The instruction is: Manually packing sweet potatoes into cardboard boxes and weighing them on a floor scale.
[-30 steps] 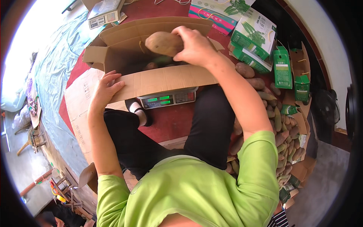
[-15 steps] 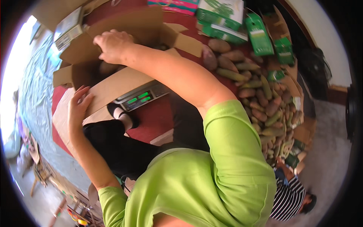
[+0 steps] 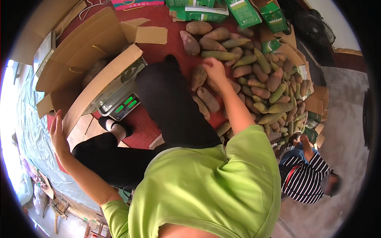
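Observation:
My right hand [image 3: 215,71] is over the left edge of a pile of long, thick, root-like produce [image 3: 274,81], brownish-pink and green. Its fingers are curled down round the top of a brownish oblong piece [image 3: 198,78]; the fingertips are partly hidden. By the near left corner of an open cardboard box [image 3: 107,73], my left hand [image 3: 58,133] has its fingers stretched along the flap, holding nothing. The box stands on a scale [image 3: 119,108] with a lit green display. Inside it some brownish pieces show dimly in shadow.
Green printed cartons [image 3: 242,12] lie at the back beyond the pile. A black fan [image 3: 315,25] stands far right. Another person in a striped shirt [image 3: 303,178] sits at lower right. Blue plastic sheeting [image 3: 29,119] runs along the left. My bent knee [image 3: 158,83] separates scale and pile.
My right hand has come out of the box and moved right to the pile. My left hand has slid toward the box's corner. The whole view has shifted rightward.

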A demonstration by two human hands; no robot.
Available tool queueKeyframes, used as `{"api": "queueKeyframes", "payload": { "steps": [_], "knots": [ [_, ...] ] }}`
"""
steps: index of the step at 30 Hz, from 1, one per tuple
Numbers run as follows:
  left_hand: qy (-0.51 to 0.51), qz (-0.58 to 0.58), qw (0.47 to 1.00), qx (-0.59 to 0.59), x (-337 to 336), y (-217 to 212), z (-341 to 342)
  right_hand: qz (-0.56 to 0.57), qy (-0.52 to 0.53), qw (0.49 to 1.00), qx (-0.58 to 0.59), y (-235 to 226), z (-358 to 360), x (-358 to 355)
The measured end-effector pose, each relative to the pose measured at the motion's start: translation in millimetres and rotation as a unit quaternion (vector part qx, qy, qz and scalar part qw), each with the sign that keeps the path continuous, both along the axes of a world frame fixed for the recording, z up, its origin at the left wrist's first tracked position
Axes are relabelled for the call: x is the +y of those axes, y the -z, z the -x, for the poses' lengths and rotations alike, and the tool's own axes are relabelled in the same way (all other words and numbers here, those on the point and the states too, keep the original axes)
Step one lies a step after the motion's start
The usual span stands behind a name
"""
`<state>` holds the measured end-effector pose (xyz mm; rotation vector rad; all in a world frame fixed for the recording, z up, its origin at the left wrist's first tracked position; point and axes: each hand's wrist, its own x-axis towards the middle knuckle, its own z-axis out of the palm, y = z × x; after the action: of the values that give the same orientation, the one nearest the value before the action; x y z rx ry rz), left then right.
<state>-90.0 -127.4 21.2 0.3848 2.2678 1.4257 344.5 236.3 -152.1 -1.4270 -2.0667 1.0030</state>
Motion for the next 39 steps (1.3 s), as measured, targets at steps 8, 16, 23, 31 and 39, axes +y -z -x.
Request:
{"api": "queueKeyframes", "payload": {
  "steps": [8, 16, 23, 31, 39],
  "knots": [
    [-0.041, -0.101, 0.988, -0.109, -7, 12, 23, 0.054, 0.080, 0.960, -0.264, 125, -194, -74],
    [-0.096, -0.115, 0.976, -0.159, -2, 11, 19, 0.196, 0.152, 0.897, -0.367, 147, -248, -89],
    [-0.076, -0.117, 0.971, -0.195, 18, 23, 18, 0.257, 0.351, 0.869, -0.236, 201, -312, -116],
    [-0.111, -0.100, 0.975, -0.165, 2, 1, 6, 0.442, 0.415, 0.795, -0.019, 153, -225, -120],
    [-0.084, -0.095, 0.977, -0.170, 4, 4, 11, 0.402, 0.585, 0.702, 0.061, 181, -194, -122]
  ]
}}
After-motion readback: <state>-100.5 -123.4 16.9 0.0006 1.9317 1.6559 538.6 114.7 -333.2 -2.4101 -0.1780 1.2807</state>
